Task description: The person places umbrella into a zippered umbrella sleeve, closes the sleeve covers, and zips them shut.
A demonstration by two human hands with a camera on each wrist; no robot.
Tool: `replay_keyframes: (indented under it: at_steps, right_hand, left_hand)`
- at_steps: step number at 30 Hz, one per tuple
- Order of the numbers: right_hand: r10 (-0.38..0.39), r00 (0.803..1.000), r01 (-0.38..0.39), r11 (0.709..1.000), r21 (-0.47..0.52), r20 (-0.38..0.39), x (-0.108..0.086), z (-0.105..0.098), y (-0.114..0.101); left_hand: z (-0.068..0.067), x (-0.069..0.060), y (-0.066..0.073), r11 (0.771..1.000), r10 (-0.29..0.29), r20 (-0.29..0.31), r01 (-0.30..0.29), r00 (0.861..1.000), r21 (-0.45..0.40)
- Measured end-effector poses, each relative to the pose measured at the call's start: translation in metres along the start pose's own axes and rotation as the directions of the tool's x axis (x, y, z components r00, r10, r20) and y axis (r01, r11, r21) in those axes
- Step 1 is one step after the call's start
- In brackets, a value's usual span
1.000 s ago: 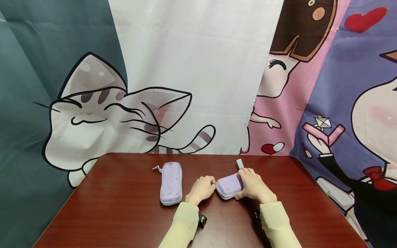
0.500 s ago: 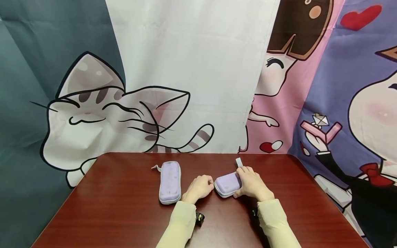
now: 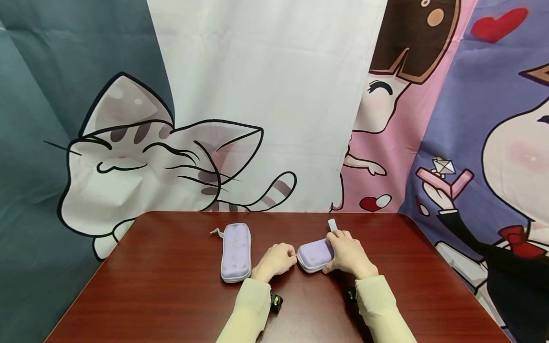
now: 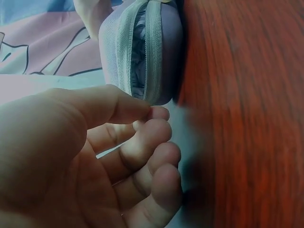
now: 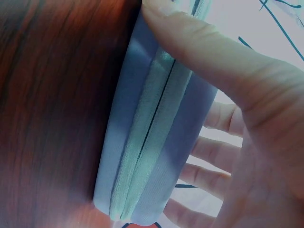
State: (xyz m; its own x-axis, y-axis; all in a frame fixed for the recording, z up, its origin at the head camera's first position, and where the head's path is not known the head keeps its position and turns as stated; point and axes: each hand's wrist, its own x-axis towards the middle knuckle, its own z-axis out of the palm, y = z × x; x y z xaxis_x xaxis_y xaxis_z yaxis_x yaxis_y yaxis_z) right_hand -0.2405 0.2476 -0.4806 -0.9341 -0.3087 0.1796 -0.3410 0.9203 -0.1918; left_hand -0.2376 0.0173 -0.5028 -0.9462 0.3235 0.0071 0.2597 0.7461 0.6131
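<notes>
A small lilac zip case lies flat at the table's right of centre. Its right end is gripped by my right hand; in the right wrist view the thumb lies along the zipped side. My left hand is at the case's left end, thumb and forefinger pinched together at the zipper. The zipper pull seems to be between those fingertips, though they hide it. In the left wrist view the zipper tapes part there, showing dark gathered lining.
A longer lilac case with a grey strap lies to the left of my left hand on the brown table. A pale tab sticks out beyond my right hand. Printed cloth hangs behind the table.
</notes>
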Motion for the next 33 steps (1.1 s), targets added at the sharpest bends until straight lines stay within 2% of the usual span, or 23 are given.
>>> replay_keyframes:
  at_steps: [4, 10, 17, 25, 29, 33]
  right_hand:
    - [0.011, 1.0, -0.011, 1.0, -0.023, 0.001, 0.0, 0.001, -0.001]
    - [0.026, 1.0, -0.025, 0.998, -0.061, 0.005, -0.002, 0.002, -0.003]
    - [0.104, 0.995, -0.102, 0.989, -0.11, 0.008, -0.002, -0.002, -0.018]
    - [0.207, 0.978, -0.208, 0.964, -0.165, -0.021, -0.005, 0.001, -0.032]
    - [0.229, 0.973, -0.23, 0.959, -0.166, -0.029, -0.006, 0.001, -0.035]
    - [0.224, 0.975, -0.221, 0.958, -0.181, -0.002, -0.005, 0.0, -0.036]
  left_hand:
    - [-0.001, -0.001, 0.001, 1.0, 0.006, -0.008, -0.006, 1.0, -0.008]
    - [-0.001, -0.003, 0.002, 0.999, -0.013, 0.011, 0.013, 1.0, -0.033]
    - [-0.002, -0.002, 0.001, 1.0, -0.008, -0.008, 0.008, 1.0, 0.012]
    - [-0.002, -0.003, -0.001, 1.0, -0.001, 0.004, 0.001, 1.0, 0.007]
    - [-0.002, -0.003, -0.001, 1.0, -0.003, 0.003, 0.002, 1.0, 0.006]
    - [-0.003, -0.003, -0.002, 1.0, -0.006, 0.007, 0.006, 1.0, -0.004]
